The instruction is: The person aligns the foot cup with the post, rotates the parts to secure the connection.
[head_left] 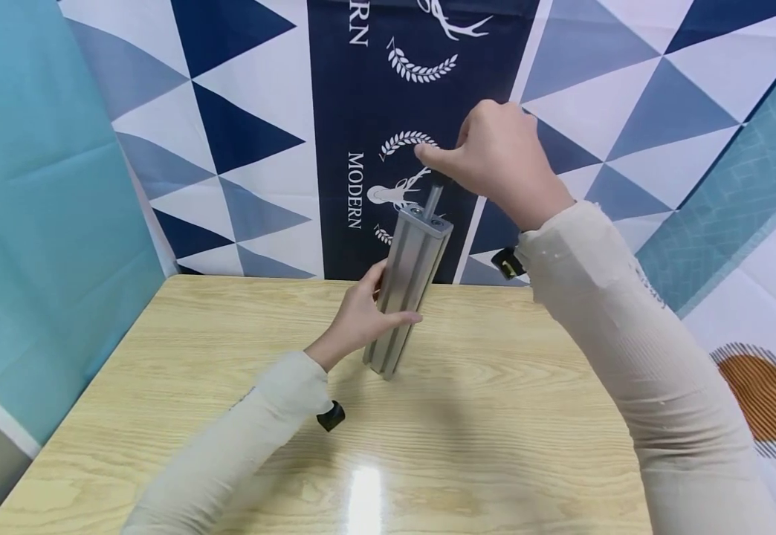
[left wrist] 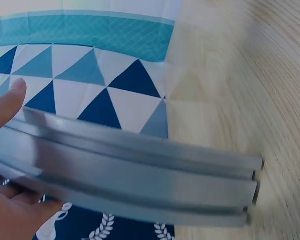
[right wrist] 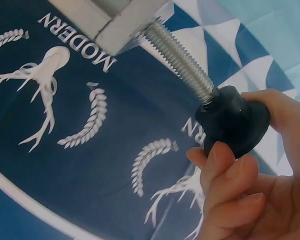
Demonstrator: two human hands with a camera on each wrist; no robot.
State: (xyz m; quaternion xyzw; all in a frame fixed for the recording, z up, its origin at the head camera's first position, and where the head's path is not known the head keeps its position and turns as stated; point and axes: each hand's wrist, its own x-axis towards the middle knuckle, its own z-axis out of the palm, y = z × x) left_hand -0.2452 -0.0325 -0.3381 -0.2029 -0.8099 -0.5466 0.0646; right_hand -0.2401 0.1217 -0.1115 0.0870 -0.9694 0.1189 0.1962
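Observation:
A silver aluminium profile (head_left: 404, 279) with grooved sides stands tilted over the wooden table, its top leaning right in the head view. My left hand (head_left: 361, 312) grips it around the middle, thumb along the near face and fingers behind. In the left wrist view the profile (left wrist: 125, 160) runs lengthwise to its far end. A levelling foot (right wrist: 235, 120) with a black base and a threaded metal stud (right wrist: 180, 60) sticks out of the profile's top end. My right hand (head_left: 502, 156) pinches the black base between thumb and fingers; in the head view the hand mostly hides it.
The light wooden table (head_left: 227, 416) ends at the back against a patterned cloth (head_left: 247, 148) with triangles and a dark printed strip. A teal cloth (head_left: 27, 186) hangs at the left. Small black devices sit at both wrists.

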